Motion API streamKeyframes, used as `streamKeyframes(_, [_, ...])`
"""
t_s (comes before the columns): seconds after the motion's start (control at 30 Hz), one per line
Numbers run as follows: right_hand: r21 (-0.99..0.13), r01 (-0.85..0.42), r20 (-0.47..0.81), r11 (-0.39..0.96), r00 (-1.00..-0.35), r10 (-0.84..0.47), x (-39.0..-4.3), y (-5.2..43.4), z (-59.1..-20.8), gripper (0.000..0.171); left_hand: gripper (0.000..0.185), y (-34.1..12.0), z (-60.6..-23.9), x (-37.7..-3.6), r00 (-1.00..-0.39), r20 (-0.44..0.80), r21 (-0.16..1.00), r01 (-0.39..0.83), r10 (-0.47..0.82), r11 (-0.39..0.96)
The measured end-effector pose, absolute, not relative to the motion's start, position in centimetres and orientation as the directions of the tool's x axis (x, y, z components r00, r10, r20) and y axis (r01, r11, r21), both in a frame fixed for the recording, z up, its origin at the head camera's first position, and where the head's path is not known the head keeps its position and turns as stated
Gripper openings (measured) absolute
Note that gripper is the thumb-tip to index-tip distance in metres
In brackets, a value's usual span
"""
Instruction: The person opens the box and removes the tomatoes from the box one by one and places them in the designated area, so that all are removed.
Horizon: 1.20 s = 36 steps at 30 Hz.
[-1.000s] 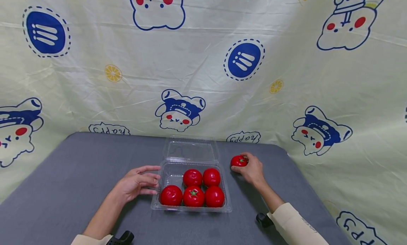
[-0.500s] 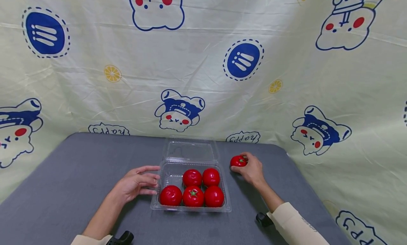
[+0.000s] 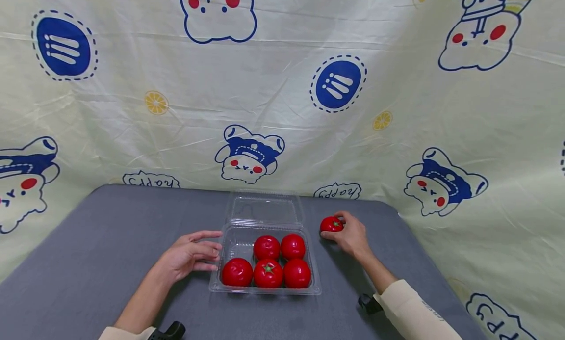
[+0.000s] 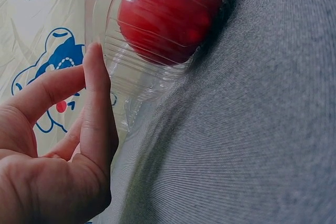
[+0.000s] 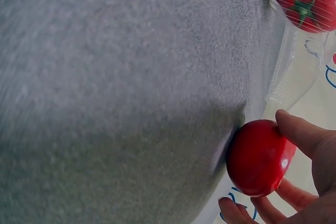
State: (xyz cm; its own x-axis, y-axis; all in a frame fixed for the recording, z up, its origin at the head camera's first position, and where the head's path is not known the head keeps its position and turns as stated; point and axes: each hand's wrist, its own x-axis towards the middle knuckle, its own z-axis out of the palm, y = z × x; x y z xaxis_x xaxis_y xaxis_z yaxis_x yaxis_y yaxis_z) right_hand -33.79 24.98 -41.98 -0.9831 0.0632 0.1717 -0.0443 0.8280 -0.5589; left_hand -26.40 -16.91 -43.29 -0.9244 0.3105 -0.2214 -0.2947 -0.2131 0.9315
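Head view: the left hand [image 3: 187, 256] rests with fingers spread and straight against the left wall of the clear plastic tray [image 3: 217, 277], which holds five tomatoes; the right hand [image 3: 350, 236] curls round a loose tomato [image 3: 331, 224] on the grey table [image 3: 88, 242], just right of the tray.

Left wrist view: fingertips [image 4: 94, 72] touch the tray's ribbed wall [image 4: 131, 77].

Right wrist view: fingers [image 5: 299, 132] pinch the tomato [image 5: 257, 157] on the table.

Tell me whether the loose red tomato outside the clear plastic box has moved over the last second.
No. The loose red tomato sits in the same spot beside the clear plastic clamshell box's right rim, with the right hand gripping it on the grey table.
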Motion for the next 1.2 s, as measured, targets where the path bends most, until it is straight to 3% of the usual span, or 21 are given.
streamKeyframes(0.6, [-0.534,-0.061,0.149,0.843,-0.989,0.023,-33.0,25.1,-39.8,0.066,0.058,-16.8,-43.2,-26.4,-0.928,-0.226,0.934,-0.293,0.297,-0.204])
streamKeyframes(1.2, [-0.548,-0.160,0.163,0.821,-0.983,-0.083,-31.5,21.0,-37.3,0.069,0.058,-16.8,-43.3,-26.4,-0.929,-0.221,0.937,-0.287,0.296,-0.200])
